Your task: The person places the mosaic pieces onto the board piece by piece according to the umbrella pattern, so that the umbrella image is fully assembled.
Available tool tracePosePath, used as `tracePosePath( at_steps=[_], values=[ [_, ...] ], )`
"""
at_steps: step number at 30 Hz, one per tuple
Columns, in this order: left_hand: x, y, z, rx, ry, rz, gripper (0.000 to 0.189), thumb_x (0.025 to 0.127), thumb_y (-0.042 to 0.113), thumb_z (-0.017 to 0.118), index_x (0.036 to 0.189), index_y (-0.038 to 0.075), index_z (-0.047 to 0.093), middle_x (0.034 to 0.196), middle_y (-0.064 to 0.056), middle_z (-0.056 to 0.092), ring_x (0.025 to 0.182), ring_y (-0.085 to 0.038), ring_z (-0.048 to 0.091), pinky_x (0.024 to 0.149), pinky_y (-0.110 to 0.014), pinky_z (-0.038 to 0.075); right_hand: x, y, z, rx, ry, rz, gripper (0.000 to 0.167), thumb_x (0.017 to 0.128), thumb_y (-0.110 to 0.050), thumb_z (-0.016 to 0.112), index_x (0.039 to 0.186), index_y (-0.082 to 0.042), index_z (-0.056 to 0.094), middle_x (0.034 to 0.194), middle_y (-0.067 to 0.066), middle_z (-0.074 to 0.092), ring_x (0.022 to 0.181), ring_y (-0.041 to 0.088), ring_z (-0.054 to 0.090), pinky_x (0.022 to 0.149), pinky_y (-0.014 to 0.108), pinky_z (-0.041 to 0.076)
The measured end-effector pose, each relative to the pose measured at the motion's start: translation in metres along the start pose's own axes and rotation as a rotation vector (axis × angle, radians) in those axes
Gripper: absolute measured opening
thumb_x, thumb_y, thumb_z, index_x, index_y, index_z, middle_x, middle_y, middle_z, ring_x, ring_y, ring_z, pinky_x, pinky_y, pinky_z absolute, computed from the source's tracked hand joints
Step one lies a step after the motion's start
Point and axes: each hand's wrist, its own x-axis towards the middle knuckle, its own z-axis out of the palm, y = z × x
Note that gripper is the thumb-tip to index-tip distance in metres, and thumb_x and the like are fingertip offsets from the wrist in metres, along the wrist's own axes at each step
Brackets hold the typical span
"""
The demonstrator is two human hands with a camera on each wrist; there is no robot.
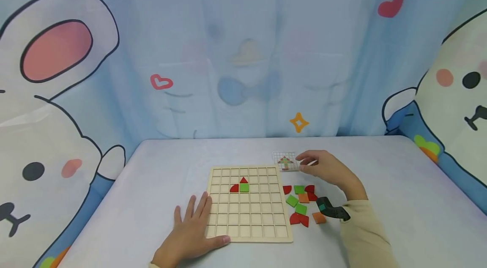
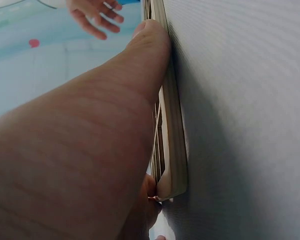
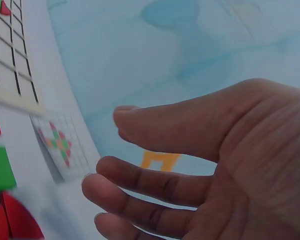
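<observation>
My left hand [image 1: 190, 232] rests at the lower left corner of a wooden grid board [image 1: 262, 219], fingers spread along its left edge and thumb on the front edge. In the left wrist view the thumb [image 2: 150, 45] lies against the board's side [image 2: 174, 145]. On the board sit a red triangle [image 1: 244, 180], a green square [image 1: 244, 187] and a red quarter-circle [image 1: 234, 188]. My right hand [image 1: 323, 166] hovers beside a pattern card [image 1: 286, 162], its fingers loosely bent with nothing between them. The right wrist view shows the card [image 3: 62, 145] beyond the fingertips.
Right of the board lie loose pieces: green squares [image 1: 292, 201], orange squares [image 1: 318, 217] and red quarter-circles [image 1: 294, 218], several in all. A black wrist strap [image 1: 332, 210] is on the right forearm. Behind the white table [image 1: 171, 154] hangs a blue cartoon curtain [image 1: 243, 14].
</observation>
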Motion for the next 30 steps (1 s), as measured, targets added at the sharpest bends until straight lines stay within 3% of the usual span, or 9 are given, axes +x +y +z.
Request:
tracePosePath(
  at_steps=[7, 11, 18, 26, 30],
  values=[
    [0.000, -0.003, 0.004, -0.022, 0.014, 0.003, 0.126, 0.084, 0.085, 0.066, 0.168, -0.002, 0.027, 0.177, -0.018, 0.017, 0.161, -0.050, 0.006, 0.115, -0.081, -0.001, -0.011, 0.033, -0.016, 0.000, -0.054, 0.153, 0.037, 0.102, -0.016, 0.070, 0.134, 0.003, 0.068, 0.123, 0.022, 0.069, 0.104, 0.033, 0.065, 0.088, 0.048, 0.058],
    [-0.001, -0.003, 0.005, -0.033, 0.019, 0.014, 0.127, 0.084, 0.085, 0.066, 0.167, -0.003, 0.027, 0.177, -0.019, 0.017, 0.160, -0.051, 0.006, 0.114, -0.082, -0.003, -0.014, 0.050, -0.016, 0.023, -0.098, 0.187, 0.035, 0.101, -0.013, 0.073, 0.132, 0.003, 0.068, 0.119, 0.018, 0.070, 0.103, 0.030, 0.064, 0.087, 0.045, 0.058],
    [-0.001, 0.004, -0.001, -0.025, 0.005, -0.001, 0.123, 0.086, 0.080, 0.069, 0.167, -0.002, 0.027, 0.177, -0.018, 0.016, 0.161, -0.049, 0.007, 0.115, -0.082, -0.001, -0.014, 0.056, -0.012, 0.037, -0.128, 0.135, 0.032, 0.098, -0.012, 0.075, 0.127, 0.003, 0.071, 0.108, 0.010, 0.067, 0.101, 0.030, 0.058, 0.084, 0.041, 0.052],
    [-0.002, 0.003, -0.002, -0.010, 0.007, -0.007, 0.123, 0.086, 0.079, 0.070, 0.168, -0.002, 0.027, 0.177, -0.019, 0.017, 0.161, -0.050, 0.007, 0.115, -0.082, 0.000, -0.008, 0.053, -0.002, 0.016, -0.215, 0.043, 0.028, 0.095, -0.005, 0.073, 0.123, 0.000, 0.073, 0.110, 0.006, 0.070, 0.100, 0.026, 0.061, 0.087, 0.041, 0.054],
    [-0.002, 0.003, -0.003, -0.019, 0.003, -0.005, 0.123, 0.087, 0.079, 0.070, 0.168, -0.002, 0.026, 0.177, -0.018, 0.016, 0.161, -0.049, 0.006, 0.115, -0.081, -0.001, -0.004, 0.049, 0.003, -0.039, -0.241, 0.007, 0.023, 0.092, -0.001, 0.074, 0.115, -0.002, 0.074, 0.104, 0.003, 0.068, 0.094, 0.025, 0.058, 0.083, 0.041, 0.054]
  ],
)
